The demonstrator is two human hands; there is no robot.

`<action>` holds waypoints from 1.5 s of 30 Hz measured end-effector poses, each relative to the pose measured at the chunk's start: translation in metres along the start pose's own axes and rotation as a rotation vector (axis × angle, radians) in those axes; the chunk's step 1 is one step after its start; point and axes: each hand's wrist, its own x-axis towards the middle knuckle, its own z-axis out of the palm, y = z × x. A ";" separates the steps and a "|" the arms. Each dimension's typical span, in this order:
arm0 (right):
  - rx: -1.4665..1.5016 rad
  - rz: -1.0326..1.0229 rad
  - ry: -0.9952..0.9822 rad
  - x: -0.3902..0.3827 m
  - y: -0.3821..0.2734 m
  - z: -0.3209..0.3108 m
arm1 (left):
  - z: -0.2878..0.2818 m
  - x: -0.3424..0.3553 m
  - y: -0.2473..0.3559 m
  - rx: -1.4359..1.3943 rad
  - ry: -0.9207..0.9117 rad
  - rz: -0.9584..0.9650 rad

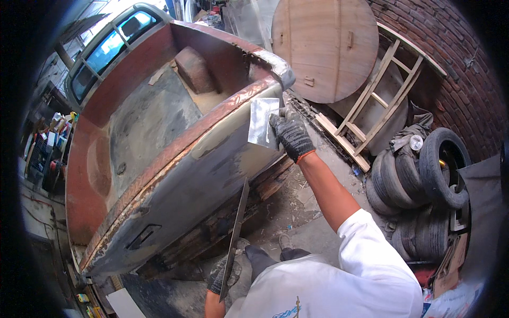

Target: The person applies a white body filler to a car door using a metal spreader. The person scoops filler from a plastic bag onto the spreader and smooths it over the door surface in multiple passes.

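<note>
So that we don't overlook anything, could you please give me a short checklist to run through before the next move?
1. Right hand has a grip on the shiny sheet: ok, gloved fingers at its edge.
2. Sheet touching the grey rear panel: cannot tell; it overlaps the panel in view.
3. Left hand holds the flat plate: ok, also gloved.
4. Anything on the plate's face: cannot tell, seen nearly edge-on.
5. Panel evenly coloured: not ok, paler patches show.
6. Floor clear of litter: not ok, loose scraps lie about.
</note>
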 end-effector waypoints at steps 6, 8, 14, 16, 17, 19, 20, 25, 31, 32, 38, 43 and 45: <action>-0.054 -0.074 0.087 -0.006 0.014 0.022 | -0.012 0.002 -0.006 -0.070 -0.104 0.001; -0.021 -0.057 0.066 -0.010 0.013 0.025 | -0.014 0.004 -0.009 -0.014 -0.061 0.002; 0.018 -0.035 0.030 -0.029 -0.001 0.038 | -0.016 0.001 -0.011 -0.018 -0.056 0.022; 0.002 -0.044 0.067 -0.032 -0.005 0.041 | -0.017 -0.003 -0.012 -0.059 -0.038 0.015; 0.076 0.000 0.049 -0.033 -0.006 0.042 | -0.017 -0.004 -0.012 -0.050 0.011 0.011; 0.089 -0.007 0.049 -0.034 -0.007 0.042 | -0.018 -0.006 -0.014 -0.061 0.060 0.001; 0.102 -0.016 0.058 -0.034 -0.007 0.043 | -0.019 -0.006 -0.015 -0.080 0.060 -0.004; 0.084 -0.046 0.066 -0.037 -0.004 0.045 | -0.021 -0.002 -0.019 0.085 0.133 0.054; 0.016 -0.053 0.027 -0.050 -0.017 0.051 | -0.023 0.000 -0.024 -0.196 0.271 -0.068; 0.050 -0.050 0.021 -0.052 -0.021 0.053 | -0.024 0.000 -0.024 -0.173 0.227 -0.054; 0.003 -0.101 0.039 -0.059 -0.025 0.064 | -0.031 -0.003 -0.024 -0.100 0.017 0.005; 0.057 -0.041 -0.008 -0.060 -0.019 0.070 | -0.030 -0.005 -0.023 0.094 0.000 0.076; 0.047 -0.057 -0.017 -0.065 -0.024 0.071 | -0.029 -0.006 -0.024 0.034 0.039 0.033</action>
